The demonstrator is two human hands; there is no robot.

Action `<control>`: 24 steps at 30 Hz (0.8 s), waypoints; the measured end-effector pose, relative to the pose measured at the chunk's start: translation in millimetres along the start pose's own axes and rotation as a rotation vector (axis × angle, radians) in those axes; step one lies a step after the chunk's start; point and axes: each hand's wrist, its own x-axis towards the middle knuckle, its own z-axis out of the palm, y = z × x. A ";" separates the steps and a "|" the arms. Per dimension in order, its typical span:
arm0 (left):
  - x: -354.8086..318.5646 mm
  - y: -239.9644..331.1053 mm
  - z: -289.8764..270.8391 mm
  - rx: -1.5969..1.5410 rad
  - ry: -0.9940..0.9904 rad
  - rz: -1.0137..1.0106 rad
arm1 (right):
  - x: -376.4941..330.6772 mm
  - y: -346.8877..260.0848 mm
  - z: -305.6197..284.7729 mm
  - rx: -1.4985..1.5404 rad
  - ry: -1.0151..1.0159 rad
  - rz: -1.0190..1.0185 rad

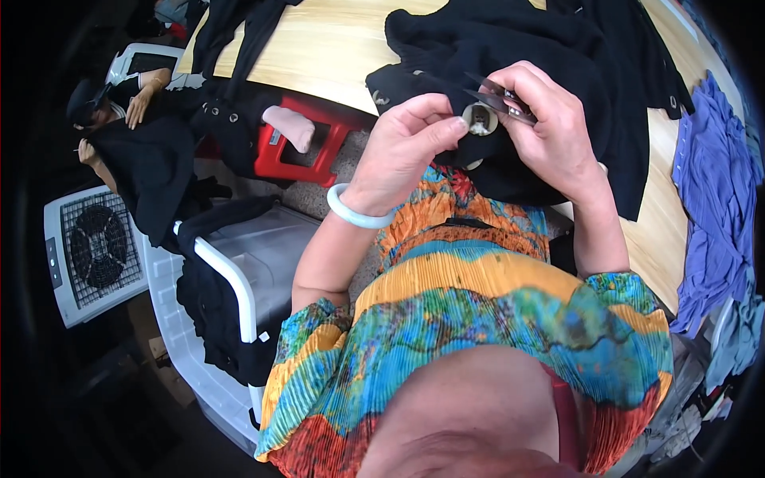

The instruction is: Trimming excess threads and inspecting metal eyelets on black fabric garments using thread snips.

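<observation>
- 2 hands of the wearer: 1 left hand (402,147), 1 right hand (550,119)
- 1 pair of dark snips (504,102)
- 1 pale round button (480,129) at the fingertips; others on the cloth are too small to count surely
- 1 pale bangle (360,213)
- 1 wood-topped table (319,44)
- Black garments (550,48) on it: overlapping, at least 2
- 1 purple cloth heap (713,199)
- 1 co-worker (103,107), with 2 hands showing and 1 dark cap (86,102)
- 1 red stool (267,163)
- 1 fan unit (100,251) with a grille
- 1 translucent bin (171,319)
- 1 white curved armrest (233,277)
</observation>
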 end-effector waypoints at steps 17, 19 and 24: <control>1.1 -0.1 -1.8 -0.212 -0.112 0.131 | -19.0 -17.4 -12.0 0.168 0.163 0.153; 0.9 -0.4 -2.4 -0.202 -0.130 0.127 | -13.2 -23.4 -13.3 0.144 0.149 0.139; 2.4 -5.7 -8.0 -0.158 -0.199 0.117 | -3.6 -8.8 -7.6 0.098 0.026 -0.005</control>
